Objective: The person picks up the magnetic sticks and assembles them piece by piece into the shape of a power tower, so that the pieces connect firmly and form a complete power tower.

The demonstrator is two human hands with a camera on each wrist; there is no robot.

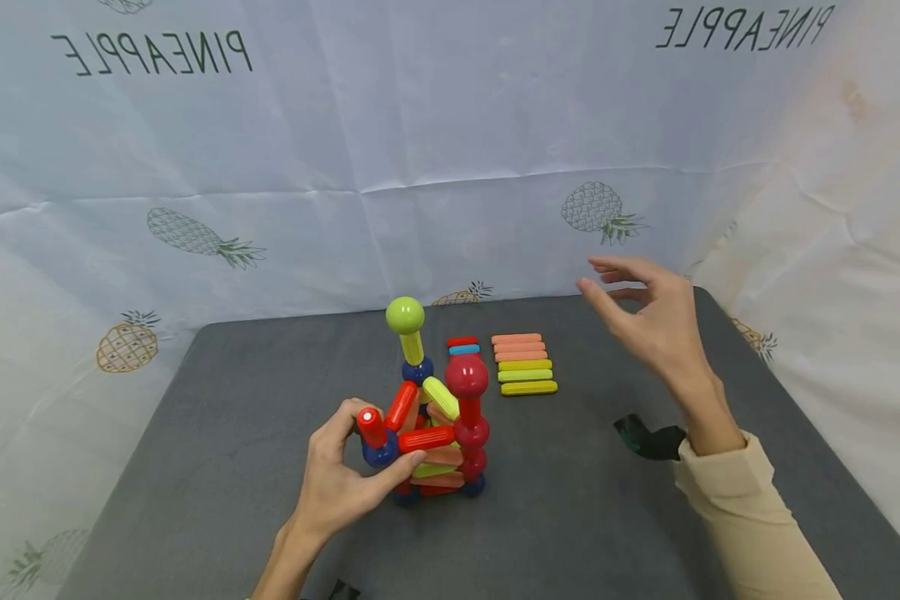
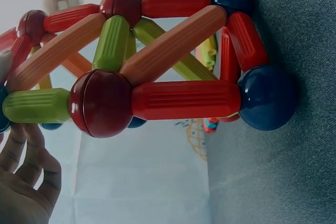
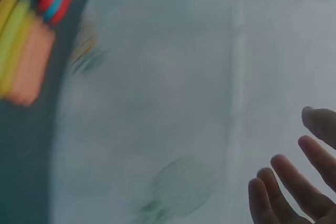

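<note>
A tower of magnetic building rods and balls (image 1: 435, 437) stands on the table, with red, green and orange rods joined by dark red and blue balls. My left hand (image 1: 348, 479) grips its upper near-left corner, thumb along the front and fingers around the far side of a blue ball (image 1: 380, 450). A green ball (image 1: 405, 316) tops a green rod at the back, and a large red ball (image 1: 467, 377) tops the right side. My right hand (image 1: 656, 317) hangs in the air to the right, fingers loosely bent, holding nothing. The right wrist view shows its fingertips (image 3: 281, 166).
Orange, yellow and green rods (image 1: 525, 365) lie in a row on the dark grey table (image 1: 570, 500), right of the tower. Beside them lie red and blue rods (image 1: 463, 349), partly hidden by the red ball. A pineapple-printed cloth (image 1: 450, 125) hangs behind the table.
</note>
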